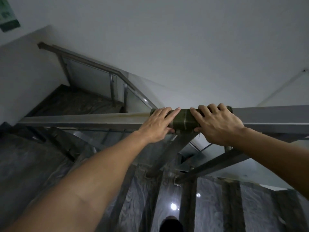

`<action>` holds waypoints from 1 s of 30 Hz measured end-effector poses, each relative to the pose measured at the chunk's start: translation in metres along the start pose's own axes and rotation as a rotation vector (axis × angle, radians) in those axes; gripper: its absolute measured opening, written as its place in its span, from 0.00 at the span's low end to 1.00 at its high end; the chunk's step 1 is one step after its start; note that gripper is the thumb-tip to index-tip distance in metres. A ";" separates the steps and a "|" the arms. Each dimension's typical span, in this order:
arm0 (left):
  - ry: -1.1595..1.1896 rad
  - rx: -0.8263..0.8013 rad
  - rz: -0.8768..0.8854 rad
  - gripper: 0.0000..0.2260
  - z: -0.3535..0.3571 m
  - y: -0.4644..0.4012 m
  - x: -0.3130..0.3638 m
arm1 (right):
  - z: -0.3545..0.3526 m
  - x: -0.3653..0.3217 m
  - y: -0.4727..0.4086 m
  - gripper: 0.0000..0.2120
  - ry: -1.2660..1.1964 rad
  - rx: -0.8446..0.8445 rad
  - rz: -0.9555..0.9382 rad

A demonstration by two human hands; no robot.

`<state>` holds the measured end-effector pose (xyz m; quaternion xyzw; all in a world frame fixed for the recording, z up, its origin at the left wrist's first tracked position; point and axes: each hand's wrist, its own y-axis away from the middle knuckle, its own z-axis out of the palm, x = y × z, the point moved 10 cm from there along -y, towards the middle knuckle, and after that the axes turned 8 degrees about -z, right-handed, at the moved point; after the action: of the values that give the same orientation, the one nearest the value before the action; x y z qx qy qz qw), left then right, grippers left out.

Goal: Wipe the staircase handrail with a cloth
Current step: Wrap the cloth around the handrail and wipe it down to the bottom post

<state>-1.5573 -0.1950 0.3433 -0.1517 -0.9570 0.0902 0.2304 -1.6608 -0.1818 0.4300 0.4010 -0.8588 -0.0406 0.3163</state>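
We press the cloth (184,120), soft and limp, around the rail (83,120) at 12 o'clock; left hand (158,126) and right hand (217,126) each grip 1 end.

Both bare arms reached forward. The left hand (158,124) lay palm-down, fingers extended; the right hand (217,124) curled its fingers over, thumb tucked beneath.

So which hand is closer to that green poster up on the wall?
Left. The left hand grips the cloth on the poster's side; the right hand sits farther along the handrail.
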 end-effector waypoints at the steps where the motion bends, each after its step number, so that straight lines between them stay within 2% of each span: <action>1: 0.005 -0.012 -0.014 0.36 0.001 0.004 -0.013 | -0.001 -0.008 -0.010 0.33 -0.005 0.003 -0.004; 8: -0.015 -0.069 -0.057 0.37 0.012 0.031 -0.104 | -0.005 -0.069 -0.081 0.34 -0.008 0.001 -0.027; 30: -0.003 -0.066 -0.025 0.39 0.033 0.103 -0.333 | -0.007 -0.225 -0.271 0.33 0.007 0.000 0.004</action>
<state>-1.2650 -0.2128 0.1515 -0.1470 -0.9616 0.0559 0.2248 -1.3692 -0.2027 0.2325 0.3996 -0.8584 -0.0388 0.3193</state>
